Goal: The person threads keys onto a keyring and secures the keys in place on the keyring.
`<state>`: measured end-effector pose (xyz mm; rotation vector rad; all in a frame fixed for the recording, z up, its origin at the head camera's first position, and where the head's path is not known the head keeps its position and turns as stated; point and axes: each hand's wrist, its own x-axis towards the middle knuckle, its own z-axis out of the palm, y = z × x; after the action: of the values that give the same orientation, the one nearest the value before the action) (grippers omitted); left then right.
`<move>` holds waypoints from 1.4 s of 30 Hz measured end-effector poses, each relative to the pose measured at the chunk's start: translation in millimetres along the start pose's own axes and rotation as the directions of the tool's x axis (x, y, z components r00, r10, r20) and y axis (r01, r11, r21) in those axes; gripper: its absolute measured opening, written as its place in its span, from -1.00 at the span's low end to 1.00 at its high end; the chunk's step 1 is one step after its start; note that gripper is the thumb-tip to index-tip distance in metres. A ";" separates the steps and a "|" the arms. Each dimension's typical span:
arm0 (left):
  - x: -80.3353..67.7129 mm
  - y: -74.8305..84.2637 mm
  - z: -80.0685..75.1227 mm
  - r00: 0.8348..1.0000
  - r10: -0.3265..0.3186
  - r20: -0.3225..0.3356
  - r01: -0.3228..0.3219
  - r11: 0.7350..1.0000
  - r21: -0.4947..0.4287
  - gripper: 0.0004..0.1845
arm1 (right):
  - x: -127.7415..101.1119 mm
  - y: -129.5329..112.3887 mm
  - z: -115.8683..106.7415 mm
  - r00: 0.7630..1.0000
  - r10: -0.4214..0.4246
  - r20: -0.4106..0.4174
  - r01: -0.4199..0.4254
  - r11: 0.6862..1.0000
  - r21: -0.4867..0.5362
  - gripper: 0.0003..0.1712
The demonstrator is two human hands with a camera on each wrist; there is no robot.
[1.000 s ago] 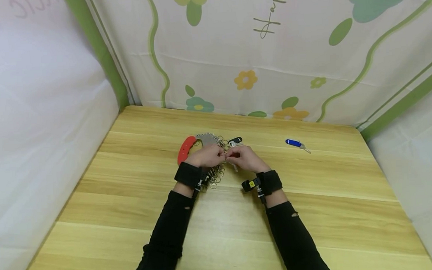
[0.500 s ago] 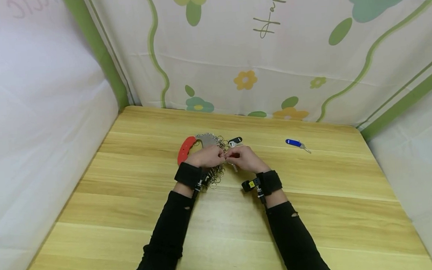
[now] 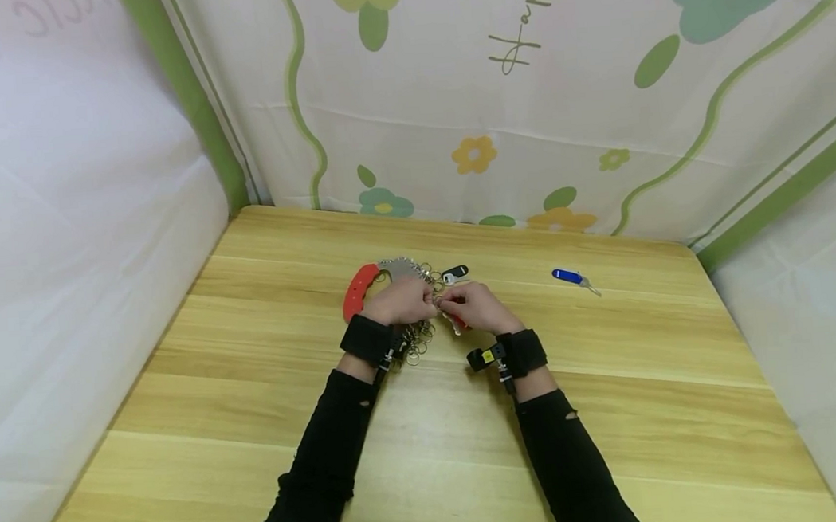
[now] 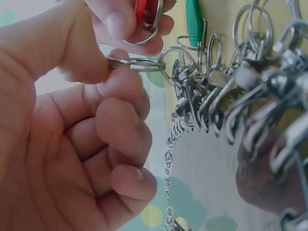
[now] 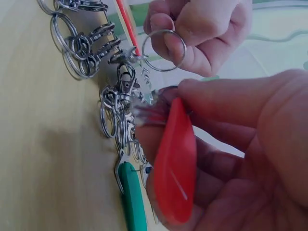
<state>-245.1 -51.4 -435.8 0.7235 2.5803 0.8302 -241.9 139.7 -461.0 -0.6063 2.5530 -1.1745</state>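
A metal plate (image 3: 402, 270) with a red handle (image 3: 359, 291) lies on the table, its edge hung with several clasps and split rings (image 3: 412, 349). My left hand (image 3: 402, 300) is over it. In the left wrist view, its thumb and forefinger pinch a split ring (image 4: 137, 62) linked to one clasp. Close beside it, my right hand (image 3: 480, 309) holds a red key tag (image 5: 175, 168) by its top, where a small ring passes between the fingertips. A key (image 3: 456, 328) hangs below that hand. The pinched ring (image 5: 163, 50) and the tag's ring are apart.
A dark key tag (image 3: 456, 272) with a key lies beyond the hands, by the plate. Both wrist views show a green key tag (image 5: 132, 197) at the clasps. Farther right lies a blue key tag (image 3: 567, 276) with a key. Printed fabric (image 3: 397, 158) hangs along the table's back.
The red key tag now shows under my right hand in the head view, where only a key showed before. Both hands have barely shifted.
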 end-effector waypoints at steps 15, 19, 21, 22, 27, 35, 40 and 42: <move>4.2 1.7 4.9 0.996 -0.032 -0.078 0.037 0.998 0.057 -0.70 | 5.1 -6.6 12.9 0.990 0.070 -0.124 -0.073 0.997 -0.021 -0.87; 4.3 1.2 5.1 0.997 -0.022 -0.070 0.026 0.997 0.066 -0.70 | 4.6 -7.0 12.4 0.986 0.076 -0.149 -0.080 0.997 -0.019 -0.86; 4.4 1.1 4.5 0.998 -0.016 -0.066 0.021 0.997 0.068 -0.70 | 4.5 -7.2 12.2 0.986 0.073 -0.153 -0.077 0.997 -0.023 -0.85; 4.2 1.2 4.1 0.998 -0.015 -0.065 0.019 0.998 0.065 -0.70 | 4.4 -7.2 12.1 0.986 0.071 -0.151 -0.075 0.997 -0.025 -0.85; 2.8 0.8 2.2 0.998 -0.024 -0.063 0.027 0.999 0.039 -0.71 | 4.2 -9.3 12.1 0.988 0.068 -0.141 -0.072 0.997 -0.018 -0.84; 2.2 1.7 1.6 0.997 -0.032 -0.066 0.035 0.998 0.044 -0.72 | 4.8 -8.1 11.5 0.987 0.073 -0.145 -0.073 0.997 0.010 -0.84; 2.0 1.9 1.4 0.997 -0.038 -0.060 0.042 0.998 0.054 -0.74 | 5.0 -7.3 11.7 0.986 0.077 -0.148 -0.075 0.997 0.018 -0.85; 2.7 1.8 1.7 0.998 -0.037 -0.058 0.041 0.997 0.065 -0.74 | 5.3 -7.5 11.6 0.986 0.076 -0.150 -0.074 0.997 0.020 -0.85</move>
<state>-245.9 -47.9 -436.4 0.6753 2.6747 0.7677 -239.9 125.2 -463.0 -0.4282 2.6636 -1.2563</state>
